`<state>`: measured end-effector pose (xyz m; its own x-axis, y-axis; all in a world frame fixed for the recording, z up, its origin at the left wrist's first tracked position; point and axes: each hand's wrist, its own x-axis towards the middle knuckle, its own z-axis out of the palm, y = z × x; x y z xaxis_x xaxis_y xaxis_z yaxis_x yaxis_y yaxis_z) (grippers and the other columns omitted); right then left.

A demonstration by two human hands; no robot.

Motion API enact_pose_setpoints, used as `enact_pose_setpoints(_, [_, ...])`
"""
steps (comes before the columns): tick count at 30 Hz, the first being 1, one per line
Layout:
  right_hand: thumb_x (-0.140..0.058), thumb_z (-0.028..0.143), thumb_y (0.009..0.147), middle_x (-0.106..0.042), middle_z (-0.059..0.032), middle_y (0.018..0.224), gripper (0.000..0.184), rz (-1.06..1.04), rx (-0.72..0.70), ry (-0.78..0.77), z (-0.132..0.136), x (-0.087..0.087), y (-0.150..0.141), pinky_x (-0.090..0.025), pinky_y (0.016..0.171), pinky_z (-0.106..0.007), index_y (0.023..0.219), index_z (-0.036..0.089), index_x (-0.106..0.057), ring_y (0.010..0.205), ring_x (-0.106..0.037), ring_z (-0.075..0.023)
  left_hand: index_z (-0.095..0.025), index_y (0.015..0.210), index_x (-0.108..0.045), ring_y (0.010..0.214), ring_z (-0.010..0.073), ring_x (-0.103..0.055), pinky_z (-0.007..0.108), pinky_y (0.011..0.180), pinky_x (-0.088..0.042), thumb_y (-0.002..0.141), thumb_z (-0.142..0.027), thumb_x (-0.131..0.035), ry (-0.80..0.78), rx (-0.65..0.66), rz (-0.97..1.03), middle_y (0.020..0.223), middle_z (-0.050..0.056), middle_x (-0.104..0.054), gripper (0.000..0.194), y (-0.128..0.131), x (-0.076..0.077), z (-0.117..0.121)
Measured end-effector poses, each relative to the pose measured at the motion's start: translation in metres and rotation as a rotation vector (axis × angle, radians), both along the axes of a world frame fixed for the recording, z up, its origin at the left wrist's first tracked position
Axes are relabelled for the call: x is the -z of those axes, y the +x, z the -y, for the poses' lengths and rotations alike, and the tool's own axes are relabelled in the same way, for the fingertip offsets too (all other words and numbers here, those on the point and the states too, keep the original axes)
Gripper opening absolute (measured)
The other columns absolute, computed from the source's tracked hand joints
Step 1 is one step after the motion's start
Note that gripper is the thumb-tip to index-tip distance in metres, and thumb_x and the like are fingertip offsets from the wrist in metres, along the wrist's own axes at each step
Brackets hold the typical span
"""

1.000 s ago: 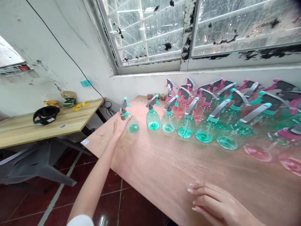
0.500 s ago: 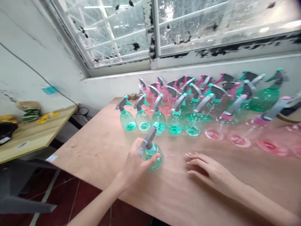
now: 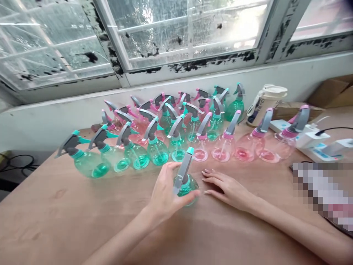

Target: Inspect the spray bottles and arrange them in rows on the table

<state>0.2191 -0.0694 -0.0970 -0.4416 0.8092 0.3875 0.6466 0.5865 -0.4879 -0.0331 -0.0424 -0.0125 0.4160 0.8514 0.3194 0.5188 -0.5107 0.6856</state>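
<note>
A green spray bottle [image 3: 188, 187] with a grey trigger head stands upright near the middle of the table. Around its body my left hand [image 3: 168, 191] is wrapped, thumb at the front, other fingers partly hidden behind it. My right hand [image 3: 230, 189] rests on the tabletop just right of that bottle, fingers stretched out and holding nothing. Behind both hands runs a front row of spray bottles, with green ones [image 3: 140, 156] on the left and pink ones [image 3: 223, 147] on the right. More green and pink bottles crowd behind them, partly covered.
At the right sit a white power strip [image 3: 317, 147] with plugs, a lidded cup [image 3: 264, 103] and a cardboard box [image 3: 333, 92]. A pixelated flat object [image 3: 325, 195] lies at the right edge. A window [image 3: 179, 36] rises behind the wooden table [image 3: 68, 213].
The view has swung right, bringing the cup, power strip and box into sight. My left hand, still around the green spray bottle, and my right hand are closer together.
</note>
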Motion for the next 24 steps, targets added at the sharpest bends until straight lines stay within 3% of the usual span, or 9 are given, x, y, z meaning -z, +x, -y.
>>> enact_pose_setpoints(4, [-0.059, 0.033, 0.095, -0.065, -0.0127, 0.133, 0.032, -0.004, -0.024, -0.012, -0.003, -0.002, -0.003, -0.047, 0.108, -0.051, 0.124, 0.021, -0.06, 0.13, -0.055, -0.028, -0.026, 0.14, -0.04, 0.121, 0.0339, -0.055, 0.049, 0.1, -0.048, 0.073, -0.048, -0.075, -0.072, 0.067, 0.052, 0.136, 0.013, -0.054, 0.079, 0.005, -0.015, -0.01])
enact_pose_setpoints(8, [-0.058, 0.034, 0.095, -0.066, -0.0117, 0.131, 0.031, -0.018, -0.034, -0.031, -0.011, -0.005, -0.006, -0.046, 0.108, -0.049, 0.124, 0.022, -0.06, 0.129, -0.056, -0.0271, -0.025, 0.138, -0.042, 0.128, 0.0345, -0.052, 0.049, 0.107, -0.044, 0.074, -0.046, -0.073, -0.121, 0.16, 0.138, 0.143, 0.014, -0.052, 0.075, 0.015, -0.027, -0.016])
enact_pose_setpoints(12, [-0.056, 0.035, 0.096, -0.067, -0.0112, 0.129, 0.029, -0.002, -0.029, -0.036, -0.017, -0.004, -0.008, -0.047, 0.106, -0.048, 0.122, 0.021, -0.06, 0.127, -0.058, -0.0269, -0.022, 0.124, -0.054, 0.11, 0.0282, -0.064, 0.041, 0.095, -0.052, 0.077, -0.036, -0.068, -0.126, 0.175, 0.133, 0.125, 0.011, -0.064, 0.051, 0.024, -0.029, -0.014])
enact_pose_setpoints(15, [-0.056, 0.034, 0.096, -0.067, -0.0111, 0.128, 0.028, -0.006, -0.025, -0.039, -0.018, -0.004, -0.009, -0.048, 0.106, -0.047, 0.121, 0.021, -0.06, 0.126, -0.058, -0.0265, -0.021, 0.115, -0.057, 0.107, 0.0263, -0.065, 0.039, 0.091, -0.054, 0.081, -0.029, -0.061, -0.055, 0.144, 0.157, 0.115, 0.01, -0.066, 0.035, 0.026, -0.023, -0.012])
enact_pose_setpoints(21, [-0.057, 0.031, 0.096, -0.067, -0.0115, 0.129, 0.028, -0.001, -0.023, -0.053, -0.017, -0.003, -0.008, -0.047, 0.107, -0.046, 0.122, 0.02, -0.06, 0.128, -0.056, -0.0255, -0.02, 0.112, -0.056, 0.09, 0.02, -0.067, 0.033, 0.081, -0.056, 0.083, -0.019, -0.057, 0.05, 0.194, 0.157, 0.103, 0.007, -0.066, 0.028, 0.025, -0.018, -0.013])
enact_pose_setpoints(24, [-0.056, 0.03, 0.096, -0.065, -0.0105, 0.131, 0.03, 0.006, -0.045, -0.064, -0.017, -0.002, -0.007, -0.044, 0.111, -0.047, 0.125, 0.021, -0.058, 0.131, -0.054, -0.025, -0.019, 0.099, -0.057, 0.08, 0.0173, -0.067, 0.029, 0.072, -0.055, 0.081, -0.018, -0.061, 0.109, 0.226, 0.185, 0.091, 0.004, -0.065, 0.018, 0.026, -0.019, -0.014])
